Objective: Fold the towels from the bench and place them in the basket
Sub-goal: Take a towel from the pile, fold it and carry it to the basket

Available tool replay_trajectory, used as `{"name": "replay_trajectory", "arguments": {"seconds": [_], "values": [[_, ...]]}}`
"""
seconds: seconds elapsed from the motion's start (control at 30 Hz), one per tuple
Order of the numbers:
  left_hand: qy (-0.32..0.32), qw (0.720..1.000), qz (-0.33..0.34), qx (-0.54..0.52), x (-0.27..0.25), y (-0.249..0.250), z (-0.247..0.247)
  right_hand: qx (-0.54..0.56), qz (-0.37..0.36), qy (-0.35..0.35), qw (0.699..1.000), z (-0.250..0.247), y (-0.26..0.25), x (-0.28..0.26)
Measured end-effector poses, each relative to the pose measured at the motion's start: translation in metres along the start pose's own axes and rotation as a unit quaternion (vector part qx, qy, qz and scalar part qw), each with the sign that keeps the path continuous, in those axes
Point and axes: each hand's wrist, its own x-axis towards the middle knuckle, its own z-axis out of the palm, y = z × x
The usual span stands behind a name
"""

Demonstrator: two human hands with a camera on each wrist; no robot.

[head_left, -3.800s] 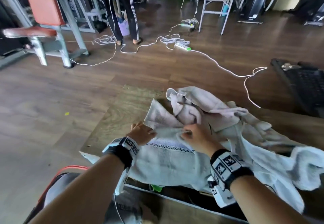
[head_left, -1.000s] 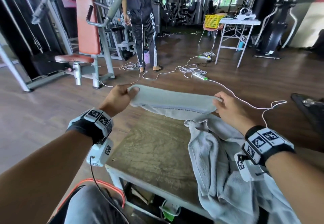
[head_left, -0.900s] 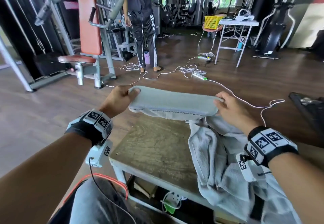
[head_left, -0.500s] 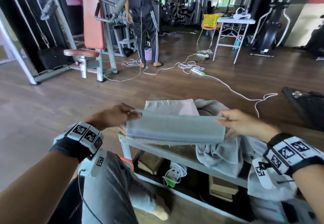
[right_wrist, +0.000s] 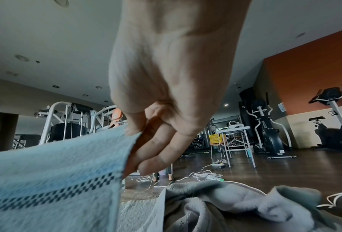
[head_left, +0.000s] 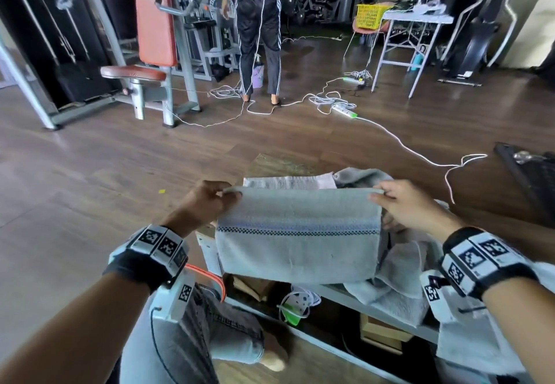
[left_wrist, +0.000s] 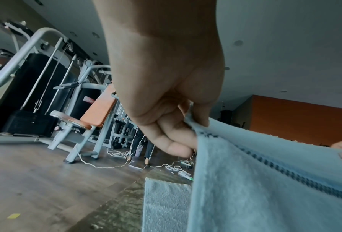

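A folded pale grey towel (head_left: 297, 239) with a dark checked stripe hangs in the air in front of the bench (head_left: 279, 164). My left hand (head_left: 207, 203) pinches its top left corner and my right hand (head_left: 402, 203) pinches its top right corner. In the left wrist view the thumb and fingers (left_wrist: 178, 141) clamp the towel's edge (left_wrist: 265, 180); the right wrist view shows the same pinch by my right hand (right_wrist: 144, 135) on the towel (right_wrist: 53, 177). A flat towel (head_left: 288, 181) lies on the bench behind, beside a crumpled heap of towels (head_left: 402, 278) on the right. A yellow basket (head_left: 371, 16) stands far off.
My knee (head_left: 216, 335) is under the left arm. Boxes and a power strip (head_left: 297, 304) sit under the bench. White cables (head_left: 399, 140) trail over the wood floor. A person (head_left: 259, 23) stands by an orange-padded gym machine (head_left: 153, 38); a folding table (head_left: 414, 32) is beyond.
The towel has come back from stretched flat over the bench to hanging near my body, its striped face now turned toward me. Both hands kept their hold on the corners.
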Motion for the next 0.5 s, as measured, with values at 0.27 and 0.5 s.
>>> {"name": "replay_trajectory", "arguments": {"seconds": [0.27,0.5], "values": [[0.103,0.993,-0.040,0.038,0.106,-0.013,0.018,-0.019,-0.008,0.056,0.998,0.017,0.002,0.126],[0.120,0.985,-0.073,0.104,0.196,-0.056,0.046,-0.080,-0.013,0.048,0.996,0.062,0.020,0.241]]}}
